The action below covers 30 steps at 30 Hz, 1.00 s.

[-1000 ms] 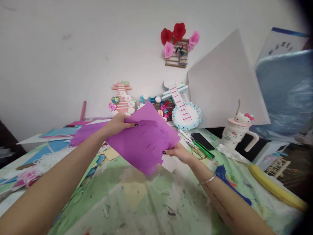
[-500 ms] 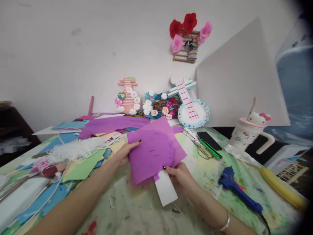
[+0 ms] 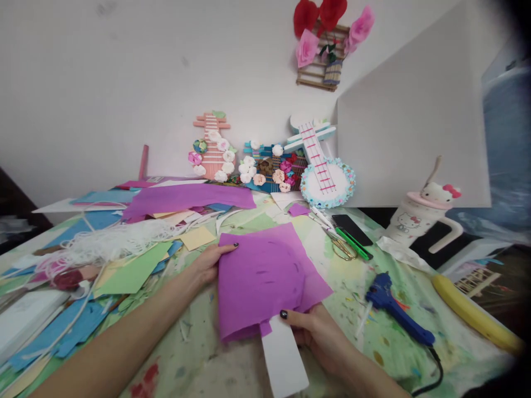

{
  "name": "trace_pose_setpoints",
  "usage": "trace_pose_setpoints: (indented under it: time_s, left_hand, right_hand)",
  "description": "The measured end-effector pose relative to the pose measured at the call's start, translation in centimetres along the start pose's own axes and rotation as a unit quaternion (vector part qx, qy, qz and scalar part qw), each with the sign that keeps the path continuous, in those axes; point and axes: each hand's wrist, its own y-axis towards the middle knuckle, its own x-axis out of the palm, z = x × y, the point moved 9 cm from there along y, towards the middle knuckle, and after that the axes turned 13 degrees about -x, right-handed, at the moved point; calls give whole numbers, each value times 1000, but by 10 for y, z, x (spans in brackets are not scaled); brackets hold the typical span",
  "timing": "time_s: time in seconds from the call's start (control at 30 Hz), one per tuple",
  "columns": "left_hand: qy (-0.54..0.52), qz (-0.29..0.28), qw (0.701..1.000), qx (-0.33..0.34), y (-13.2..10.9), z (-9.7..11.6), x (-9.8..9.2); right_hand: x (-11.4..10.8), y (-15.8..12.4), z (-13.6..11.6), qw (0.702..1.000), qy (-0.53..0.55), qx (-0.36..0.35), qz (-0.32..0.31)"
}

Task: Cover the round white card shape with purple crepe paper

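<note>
Purple paper (image 3: 261, 276), held toward the surface's (image 3: 194, 354) near edge
Left hand (image 3: 209, 263) pinched its side; right hand (image 3: 318, 330) gripped a white strip (image 3: 286, 359)

The left hand (image 3: 209, 265) and right hand (image 3: 318, 331) are ungloved; dark, glossy polish coats the left thumbnail (image 3: 236, 245) and the right thumbnail (image 3: 284, 314). Both forearms (image 3: 141, 337) are bare, slim and sleeveless.

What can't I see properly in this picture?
All in the head view:
Purple paper: its back, facing away.
Left hand: fingertips besides the thumb's, behind that paper.
Right hand: likewise, behind the white strip.
Glue gun cord: far end, cut off by the bottom edge.
Banana: near end, blurred by the dark border.
</note>
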Motion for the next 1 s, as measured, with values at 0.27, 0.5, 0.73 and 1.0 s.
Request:
trace_pose_setpoints:
  time_s: [0.27,0.5,0.73,1.0]
  left_hand:
    - [40,-41,998,26,-4,6,6]
    - [94,-76,992,18,-18,4,21]
    - [106,-76,991,32,-28,8,27]
    - [112,-91,989,32,-31,8,31]
  right_hand:
    - [-33,-2,-40,999,11,-38,35]
    - [-50,40,-76,995,1,-78,59]
    - [-42,69,-84,989,-40,-108,94]
    - [-51,79,-95,976,-88,-160,122]
